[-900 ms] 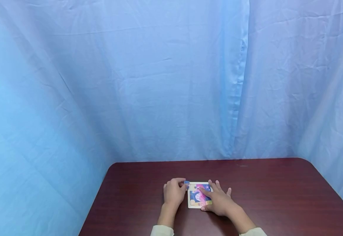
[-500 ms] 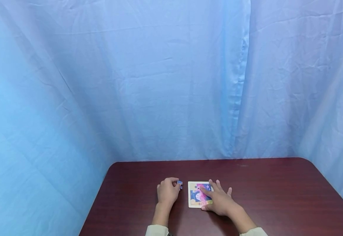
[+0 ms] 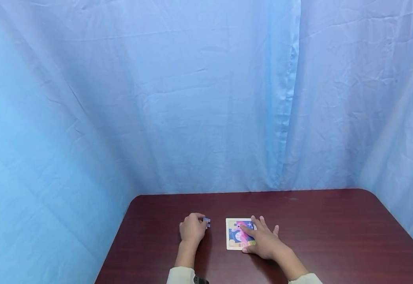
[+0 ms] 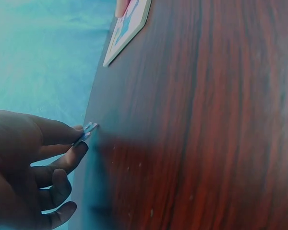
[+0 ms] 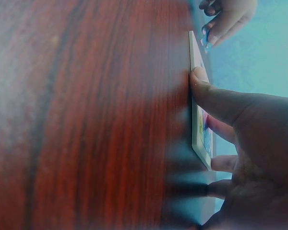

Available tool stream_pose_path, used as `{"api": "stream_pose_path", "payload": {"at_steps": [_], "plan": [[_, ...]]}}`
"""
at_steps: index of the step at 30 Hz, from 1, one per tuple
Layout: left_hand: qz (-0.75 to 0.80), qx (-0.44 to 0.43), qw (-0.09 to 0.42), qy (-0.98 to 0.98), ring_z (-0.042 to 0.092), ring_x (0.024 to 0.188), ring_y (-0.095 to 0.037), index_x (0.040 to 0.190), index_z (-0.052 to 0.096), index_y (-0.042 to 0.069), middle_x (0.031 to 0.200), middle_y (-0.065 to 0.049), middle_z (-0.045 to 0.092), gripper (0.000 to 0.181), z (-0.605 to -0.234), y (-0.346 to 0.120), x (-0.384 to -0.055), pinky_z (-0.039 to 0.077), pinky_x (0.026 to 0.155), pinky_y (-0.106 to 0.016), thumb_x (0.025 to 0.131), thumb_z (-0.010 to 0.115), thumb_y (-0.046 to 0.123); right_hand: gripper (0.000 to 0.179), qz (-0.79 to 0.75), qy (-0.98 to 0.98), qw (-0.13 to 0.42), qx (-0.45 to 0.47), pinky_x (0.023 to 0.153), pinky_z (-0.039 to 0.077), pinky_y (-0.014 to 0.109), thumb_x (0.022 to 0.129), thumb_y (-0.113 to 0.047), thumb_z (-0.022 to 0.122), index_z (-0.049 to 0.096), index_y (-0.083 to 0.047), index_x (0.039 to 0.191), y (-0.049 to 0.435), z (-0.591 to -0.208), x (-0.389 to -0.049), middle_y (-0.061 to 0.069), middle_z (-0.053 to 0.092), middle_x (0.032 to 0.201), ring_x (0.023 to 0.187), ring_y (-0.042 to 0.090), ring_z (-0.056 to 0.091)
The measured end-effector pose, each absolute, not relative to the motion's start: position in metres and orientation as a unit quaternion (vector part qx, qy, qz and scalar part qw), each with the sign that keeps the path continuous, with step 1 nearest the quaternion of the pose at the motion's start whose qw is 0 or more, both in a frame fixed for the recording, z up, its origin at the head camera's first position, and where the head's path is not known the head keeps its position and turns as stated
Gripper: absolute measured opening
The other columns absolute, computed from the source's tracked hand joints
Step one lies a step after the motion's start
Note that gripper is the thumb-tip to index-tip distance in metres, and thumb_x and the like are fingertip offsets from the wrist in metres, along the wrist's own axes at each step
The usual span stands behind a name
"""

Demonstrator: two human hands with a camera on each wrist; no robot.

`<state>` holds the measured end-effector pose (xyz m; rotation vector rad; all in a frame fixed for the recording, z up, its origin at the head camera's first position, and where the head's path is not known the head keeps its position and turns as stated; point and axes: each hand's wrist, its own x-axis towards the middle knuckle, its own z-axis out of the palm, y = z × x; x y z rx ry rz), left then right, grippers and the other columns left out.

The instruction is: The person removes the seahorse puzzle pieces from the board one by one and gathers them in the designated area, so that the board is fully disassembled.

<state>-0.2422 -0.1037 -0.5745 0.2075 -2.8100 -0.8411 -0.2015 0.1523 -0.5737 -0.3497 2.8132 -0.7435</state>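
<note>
Thumb and fingertips of my left hand [image 3: 191, 228] pinch a small blue jigsaw piece [image 3: 206, 221], left of the puzzle board and apart from it. The left wrist view shows the jigsaw piece [image 4: 88, 131] nearly edge-on, with the other fingers loosely bent beneath. My right hand [image 3: 267, 241] rests spread over the right side of a square puzzle board [image 3: 227, 238] with a cream frame. Its index finger lies on the pink and blue picture; the thumb is at the near edge. A pale gap shows in the picture's upper left. The hand covers the right part.
A dark red-brown wooden table [image 3: 327, 232] lies under both hands. Blue cloth curtains [image 3: 192, 98] hang behind it and at both sides. A dark band [image 3: 200, 280] shows at the left sleeve.
My left hand has drawn away leftward from the puzzle board's upper-left corner, carrying the jigsaw piece. The right hand and the board have stayed in place.
</note>
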Motion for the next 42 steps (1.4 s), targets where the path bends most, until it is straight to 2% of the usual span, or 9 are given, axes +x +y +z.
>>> {"api": "stream_pose_path", "payload": {"at_steps": [4, 12, 24, 34, 42], "plan": [[-0.279, 0.075, 0.102, -0.952, 0.074, 0.086, -0.027, 0.11, 0.083, 0.012, 0.092, -0.003, 0.081, 0.02, -0.574, -0.109, -0.244, 0.051, 0.087, -0.054, 0.091, 0.081, 0.018, 0.083, -0.252, 0.955, 0.104, -0.119, 0.108, 0.003, 0.093, 0.08, -0.043, 0.088, 0.056, -0.022, 0.154, 0.152, -0.573, -0.201, 0.027, 0.027, 0.171, 0.16, 0.056, 0.015], [-0.266, 0.088, 0.105, -0.954, 0.075, 0.091, -0.03, 0.107, 0.083, 0.012, 0.097, -0.007, 0.081, 0.019, -0.581, -0.113, -0.244, 0.051, 0.088, -0.055, 0.089, 0.083, 0.019, 0.083, -0.251, 0.955, 0.105, -0.117, 0.108, 0.003, 0.093, 0.08, -0.042, 0.088, 0.056, -0.022, 0.154, 0.152, -0.572, -0.201, 0.027, 0.028, 0.171, 0.16, 0.056, 0.015], [-0.224, 0.088, 0.115, -0.964, 0.074, 0.083, -0.028, 0.095, 0.086, 0.013, 0.09, -0.006, 0.082, 0.008, -0.575, -0.119, -0.246, 0.052, 0.088, -0.056, 0.088, 0.085, 0.017, 0.081, -0.256, 0.954, 0.107, -0.116, 0.109, 0.003, 0.093, 0.081, -0.043, 0.088, 0.057, -0.022, 0.153, 0.153, -0.573, -0.201, 0.026, 0.028, 0.171, 0.16, 0.056, 0.016], [-0.203, 0.092, 0.098, -0.97, 0.076, 0.085, -0.028, 0.093, 0.085, 0.012, 0.089, -0.007, 0.081, 0.006, -0.577, -0.116, -0.245, 0.05, 0.104, -0.064, 0.091, 0.082, 0.017, 0.081, -0.26, 0.952, 0.115, -0.113, 0.11, 0.0, 0.091, 0.082, -0.043, 0.087, 0.055, -0.024, 0.154, 0.154, -0.575, -0.201, 0.025, 0.025, 0.173, 0.162, 0.054, 0.012], [-0.204, 0.09, 0.095, -0.97, 0.073, 0.082, -0.027, 0.093, 0.082, 0.009, 0.088, -0.008, 0.079, 0.004, -0.575, -0.112, -0.245, 0.054, 0.093, -0.059, 0.092, 0.079, 0.012, 0.081, -0.267, 0.951, 0.109, -0.114, 0.11, -0.001, 0.092, 0.083, -0.039, 0.087, 0.054, -0.023, 0.155, 0.155, -0.576, -0.2, 0.026, 0.024, 0.173, 0.161, 0.055, 0.011]]}}
